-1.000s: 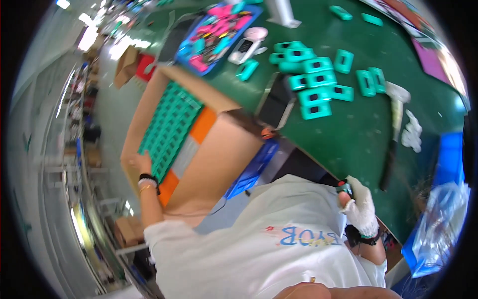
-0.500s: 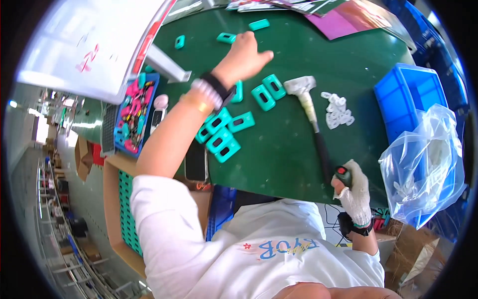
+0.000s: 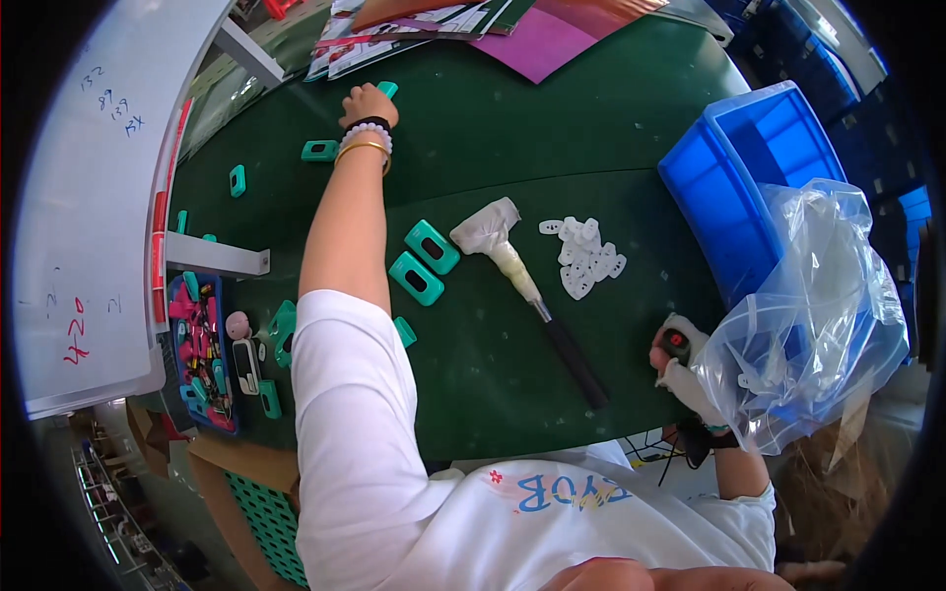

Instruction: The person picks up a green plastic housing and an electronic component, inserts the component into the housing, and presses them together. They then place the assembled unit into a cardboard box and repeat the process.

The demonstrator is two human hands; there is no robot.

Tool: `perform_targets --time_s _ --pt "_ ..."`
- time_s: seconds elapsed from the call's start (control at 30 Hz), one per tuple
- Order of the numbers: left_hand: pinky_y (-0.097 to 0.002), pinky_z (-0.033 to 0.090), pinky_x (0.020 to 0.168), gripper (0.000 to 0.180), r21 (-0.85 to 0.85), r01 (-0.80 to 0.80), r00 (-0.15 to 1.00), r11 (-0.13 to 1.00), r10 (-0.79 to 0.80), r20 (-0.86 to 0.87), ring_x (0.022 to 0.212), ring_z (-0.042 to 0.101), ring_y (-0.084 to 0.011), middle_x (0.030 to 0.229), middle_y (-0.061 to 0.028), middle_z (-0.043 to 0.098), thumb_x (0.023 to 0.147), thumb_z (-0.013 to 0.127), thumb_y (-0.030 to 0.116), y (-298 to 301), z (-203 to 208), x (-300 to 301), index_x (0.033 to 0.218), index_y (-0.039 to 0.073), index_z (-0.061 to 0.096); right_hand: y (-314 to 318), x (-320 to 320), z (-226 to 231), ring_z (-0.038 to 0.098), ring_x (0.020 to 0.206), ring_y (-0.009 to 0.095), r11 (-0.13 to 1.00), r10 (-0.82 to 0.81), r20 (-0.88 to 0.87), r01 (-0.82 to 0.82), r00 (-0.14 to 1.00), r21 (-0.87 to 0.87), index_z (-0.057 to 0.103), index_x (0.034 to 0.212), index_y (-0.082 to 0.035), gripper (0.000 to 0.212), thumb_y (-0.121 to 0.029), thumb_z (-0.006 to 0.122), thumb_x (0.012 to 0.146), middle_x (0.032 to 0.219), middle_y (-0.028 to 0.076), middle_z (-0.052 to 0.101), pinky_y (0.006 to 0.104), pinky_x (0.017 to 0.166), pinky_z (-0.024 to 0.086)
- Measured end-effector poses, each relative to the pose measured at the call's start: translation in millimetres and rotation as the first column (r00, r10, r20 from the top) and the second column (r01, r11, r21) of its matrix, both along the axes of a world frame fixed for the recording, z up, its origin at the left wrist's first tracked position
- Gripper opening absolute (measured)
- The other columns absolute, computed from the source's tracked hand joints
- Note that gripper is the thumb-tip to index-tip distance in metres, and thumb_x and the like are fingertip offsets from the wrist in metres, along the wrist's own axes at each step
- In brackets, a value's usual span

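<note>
My left hand [image 3: 369, 105] reaches to the far side of the table, its fingers curled round a teal plastic casing [image 3: 388, 90], one end of which sticks out. Another teal casing [image 3: 319, 151] with a dark window lies just nearer. Close to the right edge of the table, my gloved right hand [image 3: 687, 366] is closed round a dark handle [image 3: 676, 343] with a red centre in its round end; the rest of that tool is hidden. Between my arms lie a hammer [image 3: 564, 347] with a white-wrapped head, a pair of teal casings [image 3: 424, 262] and a pile of small white plastic parts [image 3: 588, 261].
A blue bin [image 3: 724, 197] stands at the right, with a clear plastic bag [image 3: 818, 325] over its near end. At the left are a whiteboard [image 3: 89, 217], its metal leg [image 3: 217, 256] and a blue tray [image 3: 187, 295] of small coloured parts. Papers [image 3: 414, 34] lie at the far edge.
My left hand has stretched further away and closed on the far teal casing. The view has shifted, so the table's things appear further left. My right hand keeps its grip on the dark handle.
</note>
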State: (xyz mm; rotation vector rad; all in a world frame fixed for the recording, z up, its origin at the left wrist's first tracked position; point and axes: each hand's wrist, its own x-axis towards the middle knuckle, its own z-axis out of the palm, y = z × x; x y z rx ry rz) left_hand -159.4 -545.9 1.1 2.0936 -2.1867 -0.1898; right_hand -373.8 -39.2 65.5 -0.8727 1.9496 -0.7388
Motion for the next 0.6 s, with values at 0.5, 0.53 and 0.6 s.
perform_targets --time_s 0.5,0.53,0.6 --pt "-0.0361 0.057 0.072 0.033 0.19 0.737 0.127 0.648 0.142 -0.982 0.085 0.068 -0.0249 0.106 -0.0187 0.066 0.097 0.042 0.017 254.0 182.0 5.3 0.119 -0.007 0.052 -92.8 -1.2 -3.0 0.059 0.088 0.033 0.793 0.39 -0.682 -0.602 0.619 -0.093 0.056 0.094 -0.006 0.031 -0.001 0.074 0.069 0.1 0.01 0.055 0.0386 0.073 0.047" --pt "-0.0351 0.057 0.071 0.035 0.168 0.759 0.115 0.629 0.125 -0.985 0.085 0.067 -0.0241 0.107 -0.0187 0.065 0.098 0.042 0.019 284.5 193.1 19.3 0.121 -0.006 0.051 -91.9 -2.1 -5.0 0.059 0.087 0.033 0.776 0.371 -0.703 -0.618 0.606 -0.123 0.056 0.093 -0.006 0.031 -0.002 0.074 0.069 0.098 0.01 0.055 0.0386 0.072 0.048" --pt "-0.0323 0.056 0.069 0.041 0.202 0.747 0.165 0.634 0.119 -0.979 0.084 0.067 -0.0221 0.109 -0.0191 0.063 0.098 0.044 0.024 335.5 212.5 48.5 0.127 -0.005 0.046 -93.8 -3.8 -6.9 0.059 0.084 0.033 0.73 0.339 -0.744 -0.66 0.576 -0.179 0.056 0.092 -0.007 0.03 -0.004 0.075 0.069 0.095 0.011 0.056 0.0386 0.071 0.048"
